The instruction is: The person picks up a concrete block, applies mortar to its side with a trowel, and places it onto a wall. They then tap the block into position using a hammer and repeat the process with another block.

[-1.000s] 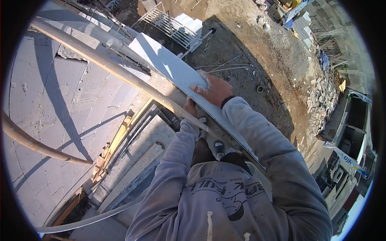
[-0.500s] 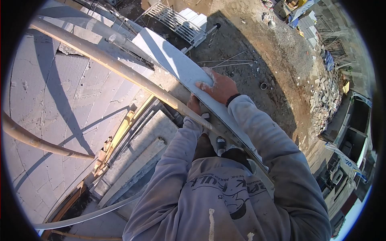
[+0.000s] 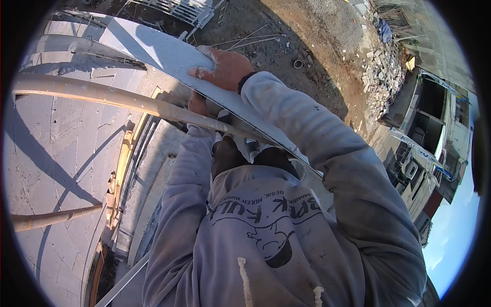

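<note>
A long, narrow pale board slants from the upper left down toward my right side. My right hand grips it from the outer side, its thumb on the broad face and its fingers hidden over the far edge. On the inner side, my left hand is closed at the board's lower edge, partly hidden below it. A round wooden pole crosses just in front of my left hand and forearm. My feet show between the pole and my shirt.
A grey block wall fills the left, with a second pole across it. Timber strips stand beside a concrete ledge. Far below lie dirt ground, a white metal frame, rubble and a bucket.
The whole view has turned and shifted, so the board, both hands and the pole appear farther left and higher. Both hands keep their hold on the board.
</note>
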The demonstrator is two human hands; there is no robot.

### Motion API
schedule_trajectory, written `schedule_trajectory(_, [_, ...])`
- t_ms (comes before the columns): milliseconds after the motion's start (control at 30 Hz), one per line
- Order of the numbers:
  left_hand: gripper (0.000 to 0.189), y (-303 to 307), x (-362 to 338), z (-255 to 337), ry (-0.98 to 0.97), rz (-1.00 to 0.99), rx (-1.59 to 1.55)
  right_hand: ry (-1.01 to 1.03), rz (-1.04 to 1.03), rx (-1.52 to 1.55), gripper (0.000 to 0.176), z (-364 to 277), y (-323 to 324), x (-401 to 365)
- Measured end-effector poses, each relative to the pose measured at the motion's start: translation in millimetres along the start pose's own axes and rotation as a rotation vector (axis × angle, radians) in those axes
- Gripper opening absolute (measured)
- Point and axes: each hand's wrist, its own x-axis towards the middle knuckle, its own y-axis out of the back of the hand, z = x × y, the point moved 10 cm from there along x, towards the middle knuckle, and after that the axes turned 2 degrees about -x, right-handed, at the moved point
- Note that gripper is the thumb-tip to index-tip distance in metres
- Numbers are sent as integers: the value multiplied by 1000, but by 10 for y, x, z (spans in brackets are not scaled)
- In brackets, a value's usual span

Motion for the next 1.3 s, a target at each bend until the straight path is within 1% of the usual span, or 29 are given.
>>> schedule_trajectory(33, [37,11,18,-41,15,15,-27,19,24,-10,78,-8,15,9])
schedule_trajectory(133, [34,74,75,-324,162,120,-342,2,-8,9,78,-3,-4,11])
schedule_trajectory(167, [32,124,160,-226,-49,19,157,-4,-15,5,78,8,-21,11])
schedule_trajectory(200, [32,69,175,-290,-143,-46,408,0,-1,10,78,8,-18,10])
schedule_trajectory(233, [32,4,140,-206,-255,-88,651,5,14,15,78,7,-11,10])
schedule_trajectory(333, [34,6,134,-247,-191,-91,676,-3,-1,8,78,13,-29,19])
schedule_trajectory(400, [27,61,80,-76,-323,47,606,-8,-11,1,78,9,-29,11])
schedule_trajectory(500, [26,47,132,-167,-338,40,651,-8,-10,-9,78,15,-38,12])
schedule_trajectory(533, [26,31,123,-101,-340,45,650,-4,0,-14,78,9,-31,18])
schedule_trajectory(600, [33,50,96,-57,-239,98,554,6,8,-22,78,3,-26,8])
schedule_trajectory(633, [33,43,46,98,-243,104,557,14,19,-30,78,-10,-5,4])
schedule_trajectory(667, [37,39,-10,196,-170,46,364,24,23,-26,78,-20,3,-2])
schedule_trajectory(733, [42,28,-60,310,-109,12,183,18,32,-27,77,-21,11,-1])
schedule_trajectory(767, [46,12,-65,270,-60,-8,75,39,36,-17,77,-39,2,0])
schedule_trajectory(833, [50,19,-54,265,-27,-10,-22,36,49,0,74,-20,0,5])
schedule_trajectory(867, [51,28,-39,245,6,-1,-121,57,55,8,74,-51,17,-4])
schedule_trajectory(933, [52,37,9,229,62,13,-323,24,31,-12,73,-39,22,-6])
schedule_trajectory(1000, [53,24,-18,229,121,15,-519,50,46,10,72,-82,44,-21])
schedule_trajectory(1033, [60,60,-115,510,153,47,-564,28,41,11,72,-76,53,-28])
schedule_trajectory(1067, [60,103,-174,767,137,48,-553,3,36,10,71,-62,63,-31])
schedule_trajectory(1100, [64,135,-235,950,146,59,-670,11,46,19,71,-73,81,-36])
schedule_trajectory(1167, [69,232,-220,1133,147,69,-778,4,56,-2,71,-72,89,-45])
schedule_trajectory(1233, [84,421,-150,1192,181,143,-796,1,65,13,71,-66,91,-39])
schedule_trajectory(1267, [84,471,-134,1319,175,143,-793,-8,61,19,72,-55,85,-47])
schedule_trajectory(1300, [87,513,-104,1522,110,107,-703,-1,65,21,72,-65,96,-56])
